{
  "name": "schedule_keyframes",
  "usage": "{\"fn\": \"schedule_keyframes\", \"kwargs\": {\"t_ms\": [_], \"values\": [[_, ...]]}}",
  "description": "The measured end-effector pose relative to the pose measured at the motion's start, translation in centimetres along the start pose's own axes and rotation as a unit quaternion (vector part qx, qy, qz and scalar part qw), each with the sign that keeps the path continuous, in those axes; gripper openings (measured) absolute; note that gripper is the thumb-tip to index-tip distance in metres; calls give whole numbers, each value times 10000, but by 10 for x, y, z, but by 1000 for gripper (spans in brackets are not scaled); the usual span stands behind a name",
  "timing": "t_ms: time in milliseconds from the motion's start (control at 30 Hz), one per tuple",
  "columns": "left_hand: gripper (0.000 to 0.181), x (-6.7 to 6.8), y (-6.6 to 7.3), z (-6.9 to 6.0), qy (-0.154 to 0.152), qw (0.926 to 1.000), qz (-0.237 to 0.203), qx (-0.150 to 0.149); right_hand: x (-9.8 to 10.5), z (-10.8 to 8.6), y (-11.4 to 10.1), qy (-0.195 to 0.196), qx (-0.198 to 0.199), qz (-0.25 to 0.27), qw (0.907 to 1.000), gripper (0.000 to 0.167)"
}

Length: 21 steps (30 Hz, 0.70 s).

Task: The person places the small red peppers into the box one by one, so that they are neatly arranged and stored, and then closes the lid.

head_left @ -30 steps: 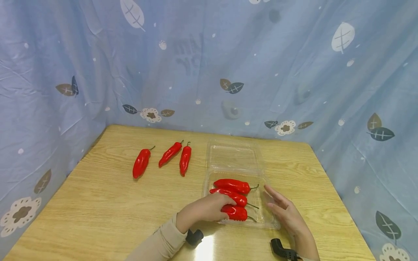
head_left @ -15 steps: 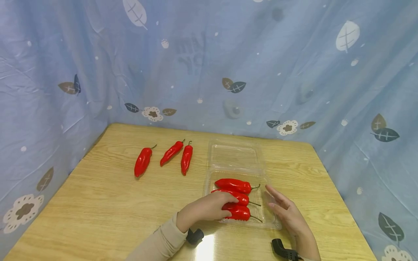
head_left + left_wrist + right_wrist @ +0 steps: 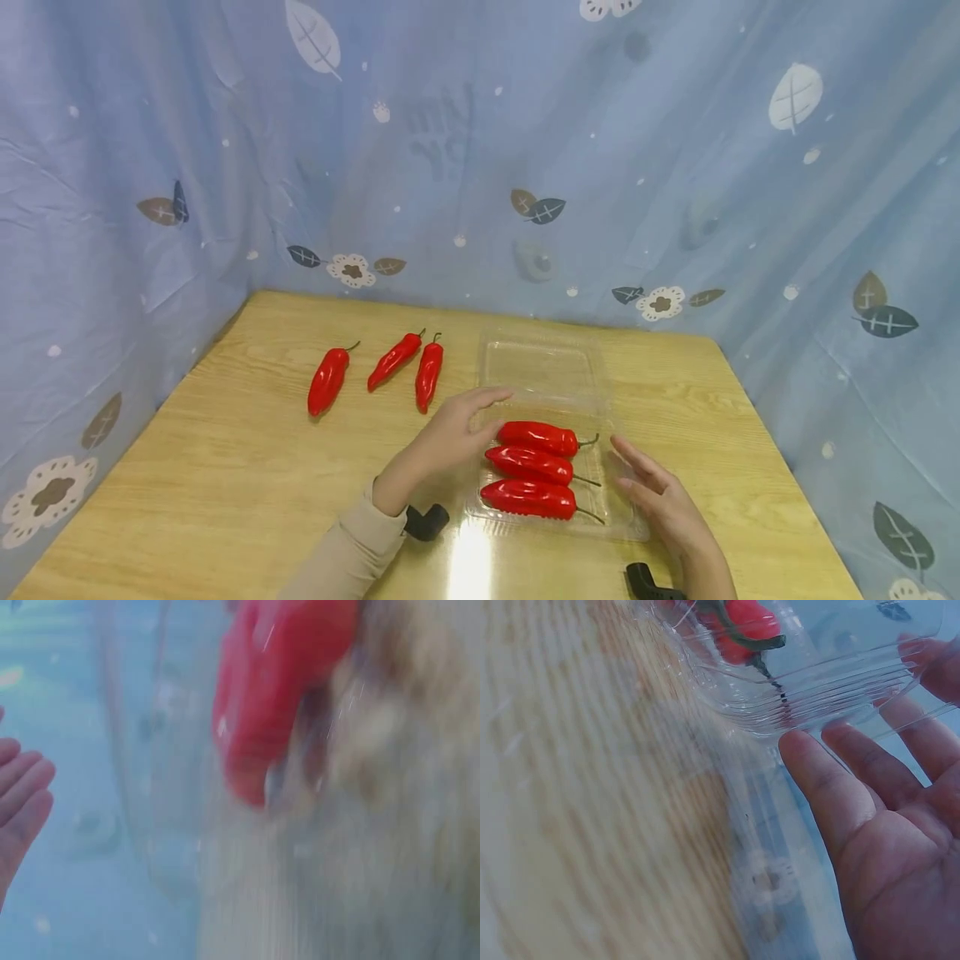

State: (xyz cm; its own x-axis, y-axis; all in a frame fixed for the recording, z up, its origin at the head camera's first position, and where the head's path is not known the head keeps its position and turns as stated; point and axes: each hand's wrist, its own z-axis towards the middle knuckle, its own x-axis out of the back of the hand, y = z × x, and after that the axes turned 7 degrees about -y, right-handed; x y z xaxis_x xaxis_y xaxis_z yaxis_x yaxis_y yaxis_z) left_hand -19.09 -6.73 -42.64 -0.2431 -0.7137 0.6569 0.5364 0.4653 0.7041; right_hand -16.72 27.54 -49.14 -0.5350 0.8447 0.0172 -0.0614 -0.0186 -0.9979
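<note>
Three red chili peppers lie side by side in a clear plastic clamshell box point(image 3: 622, 527): a far one point(image 3: 536, 437), a middle one point(image 3: 529, 465) and a near one point(image 3: 528, 498), stems pointing right. My left hand point(image 3: 454, 431) is at the box's left side, fingers extended beside the far pepper's tip and holding nothing. In the left wrist view its fingers point(image 3: 22, 784) look straight. My right hand point(image 3: 663, 498) stays at the box's right side; in the right wrist view its relaxed fingers point(image 3: 817, 776) touch the clear wall.
Three more red chili peppers lie on the wooden table point(image 3: 247, 467) to the left: one point(image 3: 327, 383), a second point(image 3: 394, 361) and a third point(image 3: 428, 377). The box's clear lid point(image 3: 537, 360) lies folded back. A blue patterned curtain point(image 3: 450, 150) surrounds the table.
My left hand has let go of the near chili pepper and moved up and left, leaving all three boxed peppers uncovered. The right hand has stayed about where it was.
</note>
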Motion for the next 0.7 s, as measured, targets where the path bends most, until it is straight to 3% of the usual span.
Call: {"fn": "schedule_keyframes", "kwargs": {"t_ms": [100,233,433,700], "values": [[40,9,-16,-2,314,9990,-222,209,-1,-5,3,-19,-3,6,10000,57],[42,19,-37,-3,512,9964,-281,610,-2,-7,4,-32,47,46,10000,57],[46,29,-61,-1,668,9898,96,1256,-2,-4,2,28,12,68,10000,57],[51,39,-81,7,1119,9737,386,1944,0,0,0,-4,-31,70,10000,57]]}}
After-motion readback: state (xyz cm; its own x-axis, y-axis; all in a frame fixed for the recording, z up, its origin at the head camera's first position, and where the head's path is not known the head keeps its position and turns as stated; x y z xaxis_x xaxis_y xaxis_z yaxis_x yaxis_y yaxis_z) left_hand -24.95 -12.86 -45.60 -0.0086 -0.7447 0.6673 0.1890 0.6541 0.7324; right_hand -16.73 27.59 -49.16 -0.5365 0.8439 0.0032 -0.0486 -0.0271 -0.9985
